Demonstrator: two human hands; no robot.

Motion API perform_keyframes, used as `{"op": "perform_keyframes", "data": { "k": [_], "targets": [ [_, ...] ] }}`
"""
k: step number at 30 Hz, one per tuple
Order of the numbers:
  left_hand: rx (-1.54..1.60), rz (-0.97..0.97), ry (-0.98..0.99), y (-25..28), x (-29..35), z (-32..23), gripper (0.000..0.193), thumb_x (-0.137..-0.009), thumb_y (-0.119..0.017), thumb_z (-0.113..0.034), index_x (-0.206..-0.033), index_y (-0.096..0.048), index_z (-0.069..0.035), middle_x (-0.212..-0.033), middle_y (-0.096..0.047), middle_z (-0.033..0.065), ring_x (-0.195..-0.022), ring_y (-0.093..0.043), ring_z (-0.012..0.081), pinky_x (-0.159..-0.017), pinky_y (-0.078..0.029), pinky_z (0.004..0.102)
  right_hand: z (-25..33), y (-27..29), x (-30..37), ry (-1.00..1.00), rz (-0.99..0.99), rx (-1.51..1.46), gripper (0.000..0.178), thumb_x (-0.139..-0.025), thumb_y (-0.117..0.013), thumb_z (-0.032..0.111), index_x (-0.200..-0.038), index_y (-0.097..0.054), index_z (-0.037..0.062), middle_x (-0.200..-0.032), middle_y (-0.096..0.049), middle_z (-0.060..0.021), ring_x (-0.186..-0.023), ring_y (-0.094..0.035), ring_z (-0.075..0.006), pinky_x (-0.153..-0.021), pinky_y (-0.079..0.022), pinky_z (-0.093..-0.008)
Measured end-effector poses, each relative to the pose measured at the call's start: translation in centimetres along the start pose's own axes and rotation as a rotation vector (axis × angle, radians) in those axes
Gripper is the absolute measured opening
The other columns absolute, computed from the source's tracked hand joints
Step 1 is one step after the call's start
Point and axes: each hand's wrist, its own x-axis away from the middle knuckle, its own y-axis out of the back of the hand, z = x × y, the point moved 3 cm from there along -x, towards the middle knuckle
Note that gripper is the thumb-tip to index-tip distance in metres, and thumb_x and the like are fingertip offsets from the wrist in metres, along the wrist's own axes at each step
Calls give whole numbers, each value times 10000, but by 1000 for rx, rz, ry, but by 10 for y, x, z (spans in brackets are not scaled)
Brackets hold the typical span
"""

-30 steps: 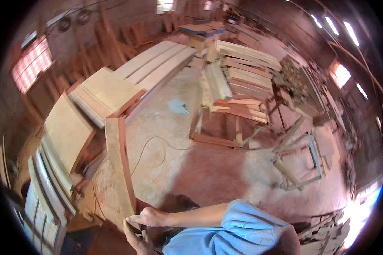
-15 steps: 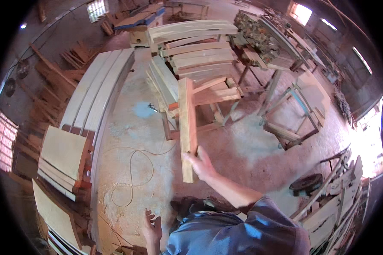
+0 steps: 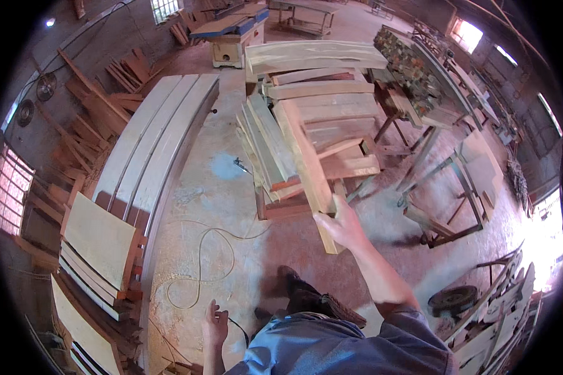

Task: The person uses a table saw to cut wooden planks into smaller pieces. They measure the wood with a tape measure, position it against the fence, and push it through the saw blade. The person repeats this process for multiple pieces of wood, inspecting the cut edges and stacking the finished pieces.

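Note:
My right hand [image 3: 344, 224] grips a long pale wooden beam [image 3: 306, 165] near its lower end. The beam slants up and to the left, its far end overlapping a stack of boards [image 3: 341, 103] in this view. Low down at my left side, my left hand [image 3: 215, 322] hangs with its fingers loosely bent and apart, touching nothing that shows. Behind the beam, a few shorter wooden pieces [image 3: 350, 167] rest on a low stand by the stack. Part of that stand is hidden by the beam.
Long planks [image 3: 153, 134] lie on a bench at the left, near curved panels [image 3: 100, 234]. A thin hose [image 3: 200, 269] loops over the floor towards a small metal tool [image 3: 241, 165]. A wheel [image 3: 451, 300] and scrap wood [image 3: 494, 319] lie at the right. A wooden frame [image 3: 447, 231] stands beyond them.
The beam has gone from nearly upright in view to leaning left, and my right hand has shifted right and slightly up. My foot now shows below. The stacked boards appear lower and further right.

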Motion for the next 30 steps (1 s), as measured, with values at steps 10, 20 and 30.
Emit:
{"op": "perform_keyframes", "data": {
  "k": [10, 20, 30],
  "targets": [
    [-31, -97, 132, -41, -12, -46, 533, -885, -709, -151, -1371, -556, 3, -1088, -701, 195, -891, -717, 282, -759, -573, 390, 7, -53, -205, -52, 127, 338, 572, -895, -666, 387, -1140, -506, -104, -1058, -666, -336, -1042, -655, -459, -913, -516, -521],
    [-12, -184, 236, -52, 22, 3, 526, -893, -702, -149, -1372, -553, 6, -1101, -711, 211, -913, -719, 282, -814, -565, 392, 8, -68, -234, -230, 158, 413, 673, -882, -680, 453, -1278, -498, -60, -1188, -665, -288, -1152, -640, -416, -997, -500, -499],
    [224, -242, 365, -47, 83, 61, 508, -901, -693, -119, -1358, -554, 53, -1117, -670, 185, -884, -677, 253, -775, -572, 373, 51, -62, -183, 240, -71, 106, 653, -914, -711, 334, -1365, -492, -83, -1280, -625, -298, -1219, -616, -375, -1022, -489, -421]
  ]
}}
